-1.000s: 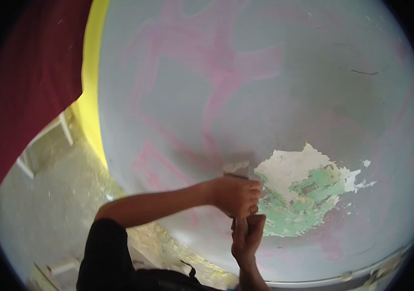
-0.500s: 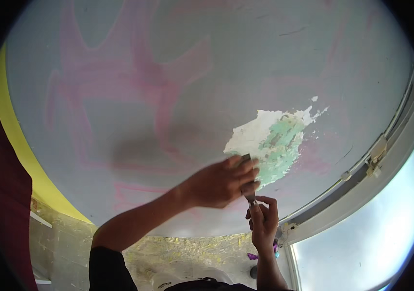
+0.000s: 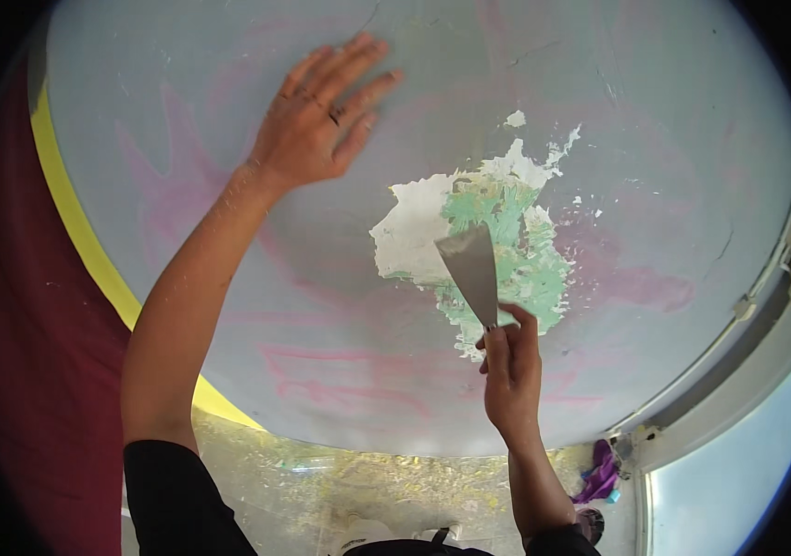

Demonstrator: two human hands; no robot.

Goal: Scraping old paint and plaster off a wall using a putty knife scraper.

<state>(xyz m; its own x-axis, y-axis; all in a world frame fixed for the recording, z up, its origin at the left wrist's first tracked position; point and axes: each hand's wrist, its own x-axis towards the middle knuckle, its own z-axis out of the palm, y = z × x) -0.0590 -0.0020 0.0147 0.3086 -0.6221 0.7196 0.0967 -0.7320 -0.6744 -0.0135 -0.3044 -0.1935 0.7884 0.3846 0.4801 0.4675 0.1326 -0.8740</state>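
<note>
A putty knife (image 3: 472, 269) with a wide metal blade is gripped in my right hand (image 3: 512, 371); its blade points up in front of the scraped patch. That patch (image 3: 414, 218) on the grey wall (image 3: 349, 259) shows ragged white and pale green layers under the paint. Up and to the left, my left hand (image 3: 326, 111) is spread over the wall with nothing in it. Whether its fingers touch the surface I cannot tell. The knife's handle is mostly hidden inside my right hand.
Faint pink marks (image 3: 340, 371) cross the wall. A dark red cloth (image 3: 43, 371) and a yellow strip (image 3: 89, 250) border the left. Flakes litter the floor (image 3: 358, 477) below. At lower right are a purple cloth (image 3: 602, 473), a thin pipe (image 3: 692, 371) and a bright window (image 3: 729, 482).
My left hand has left the putty knife's blade and moved up and left onto or near the wall, fingers spread. The knife stays in my right hand, its blade now uncovered.
</note>
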